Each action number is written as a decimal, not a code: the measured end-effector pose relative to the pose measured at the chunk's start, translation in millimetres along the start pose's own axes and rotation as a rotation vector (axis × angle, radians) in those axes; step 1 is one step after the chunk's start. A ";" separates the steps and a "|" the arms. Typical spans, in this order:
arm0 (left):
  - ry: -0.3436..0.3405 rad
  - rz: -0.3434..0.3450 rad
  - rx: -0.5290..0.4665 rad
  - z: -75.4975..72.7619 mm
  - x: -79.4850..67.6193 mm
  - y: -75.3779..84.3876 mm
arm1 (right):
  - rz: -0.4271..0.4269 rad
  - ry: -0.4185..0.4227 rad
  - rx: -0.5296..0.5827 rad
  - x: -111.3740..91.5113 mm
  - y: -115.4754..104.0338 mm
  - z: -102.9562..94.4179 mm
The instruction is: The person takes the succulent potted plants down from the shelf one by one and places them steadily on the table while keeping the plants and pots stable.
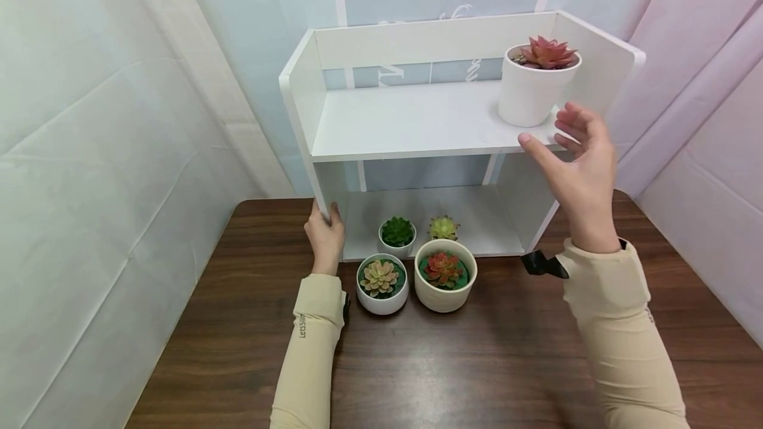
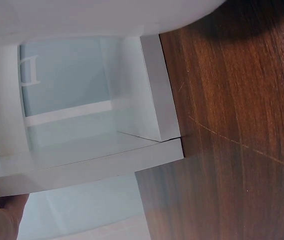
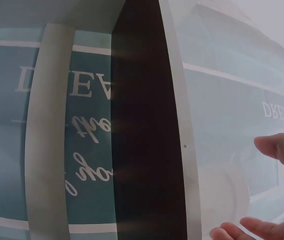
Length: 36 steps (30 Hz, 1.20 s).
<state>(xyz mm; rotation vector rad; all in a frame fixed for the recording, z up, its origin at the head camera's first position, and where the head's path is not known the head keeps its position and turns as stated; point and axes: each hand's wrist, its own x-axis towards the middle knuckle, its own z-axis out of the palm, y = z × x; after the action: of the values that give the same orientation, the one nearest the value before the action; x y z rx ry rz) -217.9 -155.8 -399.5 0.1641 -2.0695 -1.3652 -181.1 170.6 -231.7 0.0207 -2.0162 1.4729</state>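
Note:
A white two-tier shelf [image 1: 405,118] stands on the table. My left hand [image 1: 326,240] grips the lower front edge of its left side panel [image 2: 81,167], thumb and fingers on opposite faces. On the upper tier's right end sits a white pot with a red succulent [image 1: 530,95]. Just in front of this pot is my right hand [image 1: 587,184], thumb and fingers spread apart with nothing between them. The right wrist view shows the fingers [image 3: 267,227] near the pale pot wall [image 3: 227,195]; I cannot tell whether they touch it.
On the lower tier stand a dark green succulent [image 1: 397,232] and a yellow-green one [image 1: 443,228]. Before them on the brown table [image 1: 405,369] are a white bowl-shaped pot [image 1: 383,303] and a cream pot [image 1: 444,296]. Pale curtains [image 1: 107,151] hang around the table.

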 end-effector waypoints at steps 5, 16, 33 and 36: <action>-0.005 -0.008 0.003 -0.2 -0.1 -0.8 | 0.033 -0.003 -0.012 4.8 0.4 -1.1; -0.002 -0.004 0.009 0.1 0.0 -2.7 | 0.084 -0.028 -0.096 20.0 0.0 2.5; 0.009 0.040 -0.001 0.5 -0.7 -1.6 | 0.133 -0.063 -0.130 42.6 4.1 13.8; 0.007 0.041 -0.007 -0.1 -1.2 -0.5 | 0.140 -0.067 -0.129 43.3 4.6 14.5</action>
<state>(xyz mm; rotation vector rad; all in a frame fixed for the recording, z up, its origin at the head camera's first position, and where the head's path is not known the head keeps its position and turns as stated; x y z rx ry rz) -217.1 -155.6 -400.4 0.1232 -2.0512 -1.3450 -224.3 174.6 -216.7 -0.1294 -2.2021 1.4399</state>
